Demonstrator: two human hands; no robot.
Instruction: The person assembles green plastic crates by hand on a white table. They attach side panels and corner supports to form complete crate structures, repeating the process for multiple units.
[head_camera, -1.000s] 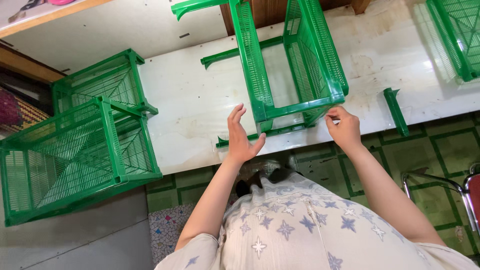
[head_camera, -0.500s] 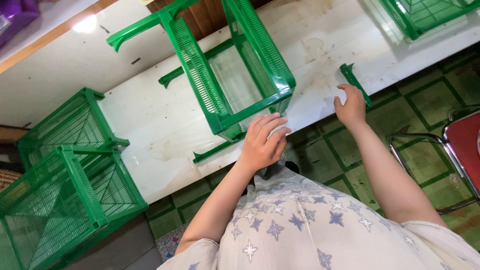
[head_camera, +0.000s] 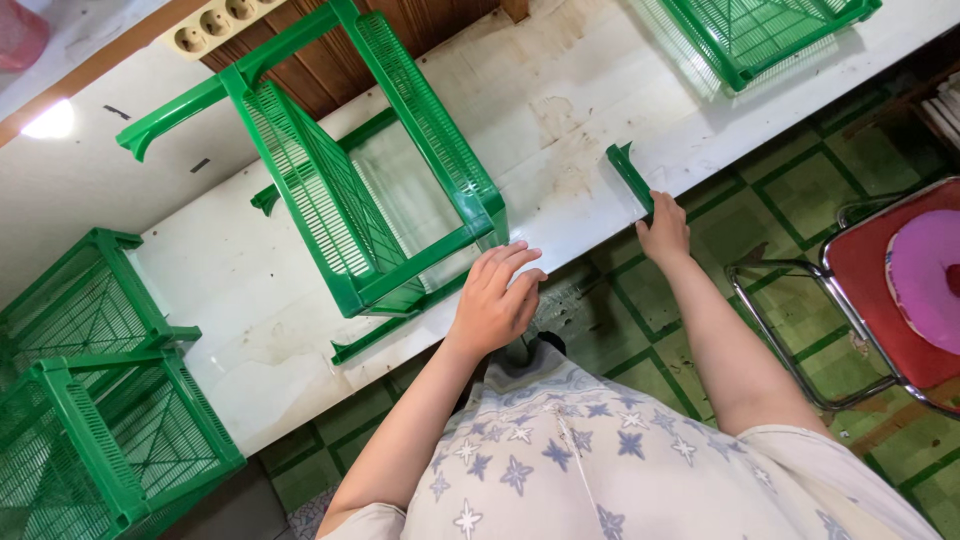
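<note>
Green-and-dark tiled floor (head_camera: 800, 215) nearest, with a red chair (head_camera: 880, 290) off to the right. White, stained tabletop (head_camera: 560, 130) above that. Left hand (head_camera: 495, 300) loose and half-curled, fingertips just beside the open-sided green slatted crate (head_camera: 360, 190), nothing inside it. Right hand (head_camera: 665, 230) pinching the lower end of a green plastic corner strip (head_camera: 630, 178) flat on the tabletop. Farther left, stacked green crates (head_camera: 90, 420), empty. Another crate (head_camera: 760, 30) at far top right.
</note>
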